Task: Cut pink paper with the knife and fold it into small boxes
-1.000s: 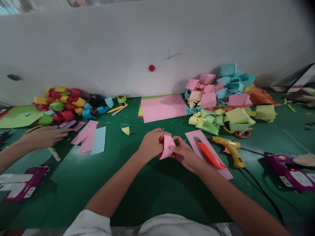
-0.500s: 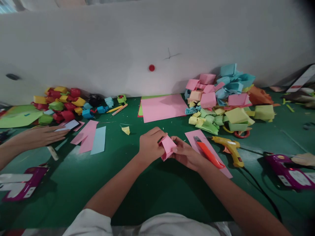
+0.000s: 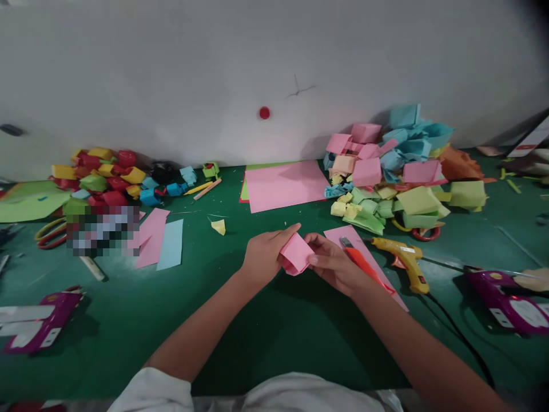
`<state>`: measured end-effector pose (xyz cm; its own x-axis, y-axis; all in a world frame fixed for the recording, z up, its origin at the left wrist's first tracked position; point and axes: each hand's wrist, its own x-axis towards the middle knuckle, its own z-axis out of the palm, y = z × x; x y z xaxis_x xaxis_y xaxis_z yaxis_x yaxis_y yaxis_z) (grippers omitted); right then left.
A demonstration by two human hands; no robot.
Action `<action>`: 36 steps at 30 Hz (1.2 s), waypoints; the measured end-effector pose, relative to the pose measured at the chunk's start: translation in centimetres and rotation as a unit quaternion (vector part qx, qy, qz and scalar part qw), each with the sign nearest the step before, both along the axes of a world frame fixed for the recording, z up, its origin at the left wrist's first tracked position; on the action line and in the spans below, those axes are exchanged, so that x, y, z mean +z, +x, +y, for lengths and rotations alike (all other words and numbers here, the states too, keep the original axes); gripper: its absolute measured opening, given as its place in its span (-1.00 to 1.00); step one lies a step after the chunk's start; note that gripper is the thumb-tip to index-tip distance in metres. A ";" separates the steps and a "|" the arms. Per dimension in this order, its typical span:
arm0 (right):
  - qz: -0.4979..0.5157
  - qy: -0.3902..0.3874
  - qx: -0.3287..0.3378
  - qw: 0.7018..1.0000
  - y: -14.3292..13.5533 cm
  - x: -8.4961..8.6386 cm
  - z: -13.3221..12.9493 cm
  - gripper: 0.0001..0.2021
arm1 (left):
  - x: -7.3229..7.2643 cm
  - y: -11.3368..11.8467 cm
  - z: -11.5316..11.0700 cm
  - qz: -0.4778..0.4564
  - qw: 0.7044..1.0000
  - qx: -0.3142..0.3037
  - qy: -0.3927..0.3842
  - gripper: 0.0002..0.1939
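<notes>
Above the middle of the green table, a small folded pink paper box is held between both hands. My left hand grips its left side, with the thumb along the upper edge. On the other side, my right hand pinches the right edge between thumb and fingers. One end of the box faces down toward me and looks partly hollow. Just right of my right hand, an orange utility knife lies on a pink paper strip.
A yellow glue gun lies at right, its black cord trailing forward. Purple power strips sit at both sides. Paper boxes are heaped at back right and back left. Pink sheets lie against the wall; cut strips lie left.
The pink box has turned in my hands and shows a broader, squarer face. Another person's hand at the left has withdrawn from view. The camera view has shifted slightly.
</notes>
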<state>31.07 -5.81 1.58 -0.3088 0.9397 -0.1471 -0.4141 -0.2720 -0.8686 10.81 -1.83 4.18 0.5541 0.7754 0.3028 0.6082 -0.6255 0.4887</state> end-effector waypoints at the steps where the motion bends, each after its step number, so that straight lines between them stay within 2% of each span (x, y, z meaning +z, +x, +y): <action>1: -0.002 -0.005 -0.003 1.000 0.0 -0.1 0.1 -0.56 | -0.1 0.0 0.1 0.002 1.000 0.007 -0.008 -0.37; 5: -0.002 -0.024 -0.014 1.000 0.4 -0.2 0.3 -0.59 | -0.4 0.2 0.4 0.014 0.998 0.036 -0.041 -0.37; 11: 0.005 -0.043 -0.004 0.999 1.0 0.3 0.1 -0.60 | -0.4 0.4 0.3 0.038 0.996 0.050 -0.065 -0.49; 17: -0.005 -0.048 0.001 0.999 0.9 0.1 -0.1 -0.61 | -1.0 0.2 0.2 0.048 0.996 0.061 -0.047 -0.51; 22: -0.006 -0.038 -0.006 0.999 1.2 -0.6 0.1 -0.58 | -1.1 -0.3 0.4 0.037 0.999 0.005 -0.006 -0.40; 25: -0.008 -0.034 0.002 0.999 1.3 -0.7 0.1 -0.57 | -1.4 -0.6 0.5 0.035 0.999 -0.025 0.017 -0.46; 31: -0.009 -0.043 0.017 0.999 0.7 -0.6 0.0 -0.58 | -2.4 -1.3 0.4 0.056 0.998 0.006 0.034 -0.57; 36: -0.003 -0.040 0.011 0.999 0.8 -0.7 0.0 -0.60 | -2.3 -1.3 0.5 0.084 0.996 0.033 0.023 -0.55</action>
<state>31.83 -5.78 0.92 -0.3285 0.9176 -0.2240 -0.4020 -0.3504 -0.8459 9.50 -1.31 1.88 0.5488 0.7989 0.2461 0.7190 -0.6013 0.3486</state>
